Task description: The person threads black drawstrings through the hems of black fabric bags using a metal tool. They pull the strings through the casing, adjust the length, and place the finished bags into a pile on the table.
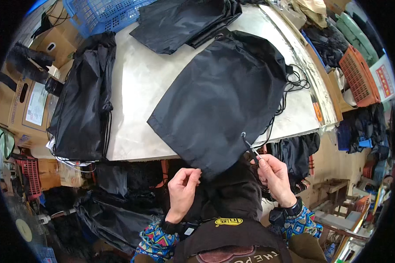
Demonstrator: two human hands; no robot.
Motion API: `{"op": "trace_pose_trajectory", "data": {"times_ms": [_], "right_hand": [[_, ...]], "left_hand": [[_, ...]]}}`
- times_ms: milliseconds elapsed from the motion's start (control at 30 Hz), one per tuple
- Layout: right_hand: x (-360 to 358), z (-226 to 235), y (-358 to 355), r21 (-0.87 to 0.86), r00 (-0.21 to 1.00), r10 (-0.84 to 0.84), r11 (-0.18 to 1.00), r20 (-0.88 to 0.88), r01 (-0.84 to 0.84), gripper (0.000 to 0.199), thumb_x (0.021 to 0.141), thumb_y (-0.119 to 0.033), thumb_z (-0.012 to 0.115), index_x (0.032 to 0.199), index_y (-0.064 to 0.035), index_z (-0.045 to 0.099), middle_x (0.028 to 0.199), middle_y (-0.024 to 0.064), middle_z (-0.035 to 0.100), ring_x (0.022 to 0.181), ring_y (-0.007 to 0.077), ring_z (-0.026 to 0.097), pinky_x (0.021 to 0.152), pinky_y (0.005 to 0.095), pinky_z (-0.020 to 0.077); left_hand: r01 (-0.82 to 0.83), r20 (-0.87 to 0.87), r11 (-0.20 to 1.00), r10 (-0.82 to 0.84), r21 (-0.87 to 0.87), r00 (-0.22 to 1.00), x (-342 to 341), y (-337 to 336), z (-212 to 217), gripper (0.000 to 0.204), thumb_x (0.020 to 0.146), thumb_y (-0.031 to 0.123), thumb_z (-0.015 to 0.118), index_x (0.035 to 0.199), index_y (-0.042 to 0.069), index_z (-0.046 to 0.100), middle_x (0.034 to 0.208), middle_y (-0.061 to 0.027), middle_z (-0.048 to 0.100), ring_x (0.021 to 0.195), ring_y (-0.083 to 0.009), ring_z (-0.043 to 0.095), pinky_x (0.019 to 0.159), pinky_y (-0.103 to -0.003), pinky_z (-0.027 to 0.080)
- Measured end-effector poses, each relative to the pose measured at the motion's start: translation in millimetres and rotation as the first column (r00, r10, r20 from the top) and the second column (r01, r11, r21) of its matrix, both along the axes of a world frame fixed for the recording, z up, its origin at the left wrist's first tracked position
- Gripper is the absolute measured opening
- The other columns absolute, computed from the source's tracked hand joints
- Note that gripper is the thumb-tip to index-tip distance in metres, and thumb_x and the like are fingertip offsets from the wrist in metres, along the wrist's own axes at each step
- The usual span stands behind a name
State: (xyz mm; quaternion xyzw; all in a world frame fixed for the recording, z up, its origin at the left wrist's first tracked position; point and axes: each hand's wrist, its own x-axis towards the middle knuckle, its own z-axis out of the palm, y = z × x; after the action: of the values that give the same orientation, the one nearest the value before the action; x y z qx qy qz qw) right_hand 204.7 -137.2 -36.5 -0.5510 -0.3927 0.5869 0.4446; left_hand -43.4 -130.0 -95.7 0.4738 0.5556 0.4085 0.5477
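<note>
A black drawstring bag lies flat on the pale table, its near corner hanging over the edge toward me. At the bag's near edge, my left hand is closed in a pinch on the fabric. My right hand grips a thin metal tool whose tip is at a small metal eyelet in the bag's corner. Black cord runs beside the tool; whether it passes through the eyelet is too small to tell. More loose black cord trails along the bag's right side.
Folded black bags lie at the table's far side, and another stack of black bags hangs at its left edge. A blue plastic basket stands far left. An orange-handled tool lies near the right edge. Cardboard boxes stand at left.
</note>
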Motion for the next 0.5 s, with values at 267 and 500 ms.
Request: {"op": "trace_pose_trajectory", "data": {"times_ms": [267,500], "right_hand": [[3,-5,-6,-0.083,0.998,-0.054,0.995,0.027,0.056,0.025,0.100,-0.026,0.046,0.102,-0.0061,0.061,0.061,-0.0085,0.041,0.053,-0.0001,0.032,0.046,0.0169,0.0239],[4,-6,-7,-0.092,0.977,-0.190,0.979,-0.101,0.181,0.024,0.100,-0.026,0.046,0.103,-0.0077,0.060,0.060,-0.0090,0.040,0.050,-0.0005,0.029,0.044,0.0166,0.0208]], "left_hand": [[-0.177,0.429,0.975,0.219,-0.135,0.876,31,9,-2,0.014,0.094,0.015,0.056,0.095,0.001,0.053,0.088,-0.0087,0.062,0.070,-0.0114,0.059,0.063,-0.025,0.050],[0.054,0.345,0.984,0.007,-0.167,0.938,80,19,15,0.018,0.090,0.013,0.063,0.097,-0.003,0.058,0.076,-0.0058,0.059,0.047,-0.0077,0.051,0.038,-0.020,0.037]]}}
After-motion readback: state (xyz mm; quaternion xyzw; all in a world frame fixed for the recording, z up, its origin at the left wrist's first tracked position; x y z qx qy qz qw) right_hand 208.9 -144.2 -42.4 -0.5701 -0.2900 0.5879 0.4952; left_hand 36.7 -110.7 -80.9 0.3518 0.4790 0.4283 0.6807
